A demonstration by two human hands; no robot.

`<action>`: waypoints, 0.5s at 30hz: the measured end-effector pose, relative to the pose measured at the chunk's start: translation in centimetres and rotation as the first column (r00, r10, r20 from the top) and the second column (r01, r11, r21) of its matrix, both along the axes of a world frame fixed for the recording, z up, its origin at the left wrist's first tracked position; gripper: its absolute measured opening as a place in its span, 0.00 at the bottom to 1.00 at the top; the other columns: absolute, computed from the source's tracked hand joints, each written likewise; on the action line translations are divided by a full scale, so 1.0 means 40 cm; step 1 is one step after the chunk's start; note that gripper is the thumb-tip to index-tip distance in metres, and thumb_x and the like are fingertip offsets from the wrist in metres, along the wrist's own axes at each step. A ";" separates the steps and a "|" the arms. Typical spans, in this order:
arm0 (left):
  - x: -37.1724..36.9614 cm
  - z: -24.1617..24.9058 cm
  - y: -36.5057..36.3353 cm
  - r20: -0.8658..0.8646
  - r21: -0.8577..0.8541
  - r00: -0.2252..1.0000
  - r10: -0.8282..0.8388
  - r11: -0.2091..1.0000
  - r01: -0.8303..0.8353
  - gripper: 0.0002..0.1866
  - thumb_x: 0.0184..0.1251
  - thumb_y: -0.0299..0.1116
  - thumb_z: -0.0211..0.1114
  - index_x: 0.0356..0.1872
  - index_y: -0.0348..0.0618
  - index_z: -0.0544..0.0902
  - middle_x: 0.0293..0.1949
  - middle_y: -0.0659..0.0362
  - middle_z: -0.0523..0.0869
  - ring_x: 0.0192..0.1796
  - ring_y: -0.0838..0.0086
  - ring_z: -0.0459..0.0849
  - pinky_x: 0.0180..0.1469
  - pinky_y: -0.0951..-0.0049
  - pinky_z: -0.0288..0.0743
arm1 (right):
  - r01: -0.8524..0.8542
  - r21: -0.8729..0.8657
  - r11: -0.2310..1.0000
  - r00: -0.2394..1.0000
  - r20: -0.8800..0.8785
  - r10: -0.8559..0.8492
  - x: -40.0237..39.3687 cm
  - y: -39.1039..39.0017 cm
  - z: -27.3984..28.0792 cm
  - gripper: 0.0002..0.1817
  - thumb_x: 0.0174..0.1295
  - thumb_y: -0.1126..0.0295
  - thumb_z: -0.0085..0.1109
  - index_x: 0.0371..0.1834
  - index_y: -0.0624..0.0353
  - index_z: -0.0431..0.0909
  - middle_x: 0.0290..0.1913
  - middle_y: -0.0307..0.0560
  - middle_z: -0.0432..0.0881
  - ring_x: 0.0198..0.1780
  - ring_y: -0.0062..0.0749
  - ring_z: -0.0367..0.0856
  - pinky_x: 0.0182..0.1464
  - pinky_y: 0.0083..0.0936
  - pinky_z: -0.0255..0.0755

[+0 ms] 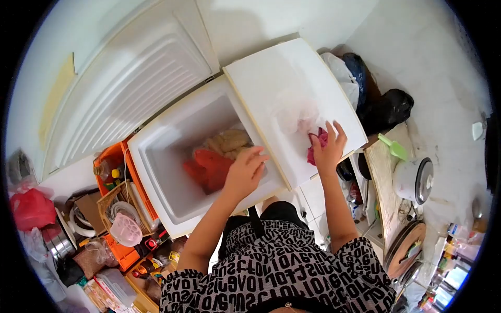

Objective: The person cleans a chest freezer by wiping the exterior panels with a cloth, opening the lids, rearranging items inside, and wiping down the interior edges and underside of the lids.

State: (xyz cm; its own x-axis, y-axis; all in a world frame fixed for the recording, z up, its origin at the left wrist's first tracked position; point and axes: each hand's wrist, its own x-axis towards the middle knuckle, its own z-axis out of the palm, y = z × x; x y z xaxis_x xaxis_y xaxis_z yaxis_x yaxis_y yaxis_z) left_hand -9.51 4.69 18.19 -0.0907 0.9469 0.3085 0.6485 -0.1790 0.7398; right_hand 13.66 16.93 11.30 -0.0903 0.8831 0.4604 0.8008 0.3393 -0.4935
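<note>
Left hand (244, 175) over freezer (172, 156); right hand (330, 148) apparently holds pink bundle (316, 143).

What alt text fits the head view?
Seen from above, a person's left hand reaches into an open white chest freezer above a red plastic bag, while the right hand holds a pink bag on its closed lid.

My right hand (330, 148) presses a soft pink cloth (317, 145) against the closed freezer lid (292, 99), a smooth, matt white surface. A thin, translucent plastic bag (295, 112) lies crinkled on that lid. My left hand (244, 172) reaches over a glossy red plastic bag (209, 168) inside the freezer (167, 172), whose inner walls look smooth and white. The raised lid (130, 83) shows a ribbed white plastic liner. Beside the freezer stands an orange plastic crate (112, 154).
</note>
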 end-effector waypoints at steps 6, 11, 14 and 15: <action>-0.215 0.282 0.007 -0.401 0.608 0.669 0.626 0.728 -0.317 0.12 0.57 0.23 0.67 0.44 0.43 0.84 0.51 0.49 0.84 0.55 0.55 0.80 0.57 0.58 0.71 | -0.294 -0.297 0.909 0.943 0.063 0.326 -0.107 0.116 -0.012 0.47 0.45 0.64 0.75 0.72 0.49 0.63 0.69 0.57 0.64 0.69 0.60 0.61 0.68 0.47 0.61; -0.486 0.557 0.028 -0.353 0.849 0.240 0.905 0.417 -0.325 0.17 0.67 0.33 0.63 0.56 0.45 0.82 0.60 0.53 0.80 0.62 0.60 0.71 0.64 0.62 0.65 | -0.430 -0.334 0.839 0.844 0.182 0.505 -0.097 0.146 -0.140 0.30 0.46 0.72 0.68 0.57 0.54 0.76 0.59 0.53 0.75 0.63 0.55 0.67 0.60 0.49 0.66; -0.625 0.606 0.033 -0.432 0.632 0.393 0.812 0.584 -0.510 0.19 0.71 0.44 0.58 0.57 0.48 0.82 0.59 0.51 0.80 0.62 0.58 0.73 0.64 0.61 0.66 | -0.439 -0.233 0.868 0.884 0.064 0.464 -0.088 0.135 -0.169 0.19 0.48 0.78 0.59 0.47 0.57 0.79 0.51 0.48 0.78 0.58 0.50 0.70 0.56 0.46 0.67; -0.660 0.603 0.036 -0.414 0.499 0.507 0.756 0.654 -0.568 0.21 0.73 0.47 0.55 0.57 0.48 0.82 0.57 0.50 0.81 0.61 0.57 0.74 0.64 0.61 0.66 | -0.439 -0.213 0.873 0.894 -0.008 0.448 -0.081 0.133 -0.177 0.20 0.48 0.79 0.58 0.48 0.59 0.78 0.50 0.50 0.78 0.57 0.51 0.71 0.56 0.45 0.68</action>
